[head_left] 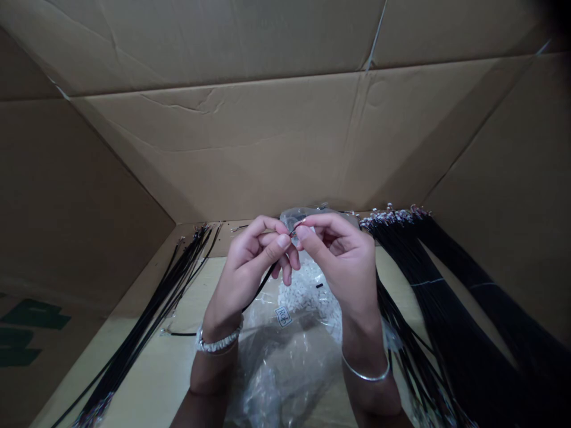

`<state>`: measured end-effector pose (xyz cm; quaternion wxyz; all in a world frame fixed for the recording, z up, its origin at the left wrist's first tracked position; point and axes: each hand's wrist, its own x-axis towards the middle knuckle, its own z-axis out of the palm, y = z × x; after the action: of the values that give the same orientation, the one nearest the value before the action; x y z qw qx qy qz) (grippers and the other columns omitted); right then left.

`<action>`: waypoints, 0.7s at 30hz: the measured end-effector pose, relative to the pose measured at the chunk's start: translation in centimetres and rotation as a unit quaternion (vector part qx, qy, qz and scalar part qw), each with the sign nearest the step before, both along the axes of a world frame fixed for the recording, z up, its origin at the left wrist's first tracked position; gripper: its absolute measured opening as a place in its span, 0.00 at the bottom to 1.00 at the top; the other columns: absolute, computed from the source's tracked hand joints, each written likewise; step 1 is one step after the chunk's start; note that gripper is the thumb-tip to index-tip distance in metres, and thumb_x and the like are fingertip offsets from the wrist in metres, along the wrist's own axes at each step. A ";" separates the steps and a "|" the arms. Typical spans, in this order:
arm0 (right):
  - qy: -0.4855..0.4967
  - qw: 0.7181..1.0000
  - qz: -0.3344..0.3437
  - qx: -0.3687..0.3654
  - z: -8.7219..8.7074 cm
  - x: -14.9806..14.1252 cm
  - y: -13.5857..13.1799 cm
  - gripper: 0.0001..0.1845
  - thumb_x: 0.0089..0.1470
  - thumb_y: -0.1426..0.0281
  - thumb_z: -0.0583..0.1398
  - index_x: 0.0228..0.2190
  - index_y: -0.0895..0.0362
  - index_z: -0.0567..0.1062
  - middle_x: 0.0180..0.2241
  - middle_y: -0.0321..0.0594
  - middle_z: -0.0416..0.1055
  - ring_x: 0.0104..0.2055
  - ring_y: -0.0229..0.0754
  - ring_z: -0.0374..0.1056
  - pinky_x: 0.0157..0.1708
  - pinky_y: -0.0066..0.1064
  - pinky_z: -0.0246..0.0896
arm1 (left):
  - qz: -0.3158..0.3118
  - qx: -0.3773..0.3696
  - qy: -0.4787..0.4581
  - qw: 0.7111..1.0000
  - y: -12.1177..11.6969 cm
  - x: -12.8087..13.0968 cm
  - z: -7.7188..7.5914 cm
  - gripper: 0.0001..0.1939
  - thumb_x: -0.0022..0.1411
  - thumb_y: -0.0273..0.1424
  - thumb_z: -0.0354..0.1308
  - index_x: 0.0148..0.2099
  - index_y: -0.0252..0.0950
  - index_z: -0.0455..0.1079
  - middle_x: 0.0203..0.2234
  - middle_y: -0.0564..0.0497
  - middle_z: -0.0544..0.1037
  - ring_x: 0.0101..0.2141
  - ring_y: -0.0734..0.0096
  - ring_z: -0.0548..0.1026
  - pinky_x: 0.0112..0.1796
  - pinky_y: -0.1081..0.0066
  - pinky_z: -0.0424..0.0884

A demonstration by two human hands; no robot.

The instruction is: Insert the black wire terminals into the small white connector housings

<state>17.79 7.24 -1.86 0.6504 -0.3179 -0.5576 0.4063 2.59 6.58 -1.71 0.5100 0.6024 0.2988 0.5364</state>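
Sitting at what looks like a big cardboard box (285, 148), flaps and walls all around. Everything's easiest to place off the clear plastic bag (285, 380) in the middle: a fat bundle of black wires (446, 297) lies to its right, a thinner bundle of black wires (147, 309) to its left. Inside the bag there's a heap of small white pieces (303, 291). Right above the bag, the left hand (250, 261) and right hand (343, 261) come together, thumbs and forefingers pinched on a single thin black wire (267, 279) near its end. That tip's too tiny to make out.
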 end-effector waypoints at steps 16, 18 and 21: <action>-0.004 1.000 -0.004 0.010 0.1 0.1 -0.1 0.02 0.59 0.68 0.67 0.36 0.53 0.81 0.25 0.32 0.76 0.27 0.35 0.70 0.26 0.28 0.66 | -0.029 -0.020 -0.015 0.999 0.0 0.0 0.2 0.05 0.72 0.32 0.59 0.42 0.36 0.68 0.25 0.52 0.79 0.19 0.77 0.74 0.21 0.77 0.65; -0.008 1.000 -0.007 0.007 0.1 0.1 -0.1 0.02 0.59 0.68 0.67 0.35 0.53 0.81 0.25 0.32 0.76 0.27 0.35 0.70 0.25 0.27 0.65 | -0.026 -0.021 -0.012 0.999 0.0 0.1 0.3 0.06 0.72 0.32 0.59 0.42 0.37 0.67 0.24 0.52 0.79 0.18 0.77 0.74 0.20 0.77 0.64; -0.009 1.000 -0.009 0.004 0.0 0.1 -0.1 0.03 0.58 0.67 0.68 0.35 0.53 0.81 0.25 0.33 0.76 0.27 0.35 0.70 0.25 0.28 0.64 | -0.027 -0.021 -0.012 0.999 0.0 0.0 0.2 0.05 0.72 0.32 0.59 0.42 0.37 0.68 0.25 0.52 0.79 0.18 0.77 0.74 0.20 0.77 0.64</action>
<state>17.93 7.13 -1.86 0.6501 -0.3245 -0.5621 0.3951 2.60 6.62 -1.49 0.5403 0.5928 0.2880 0.5231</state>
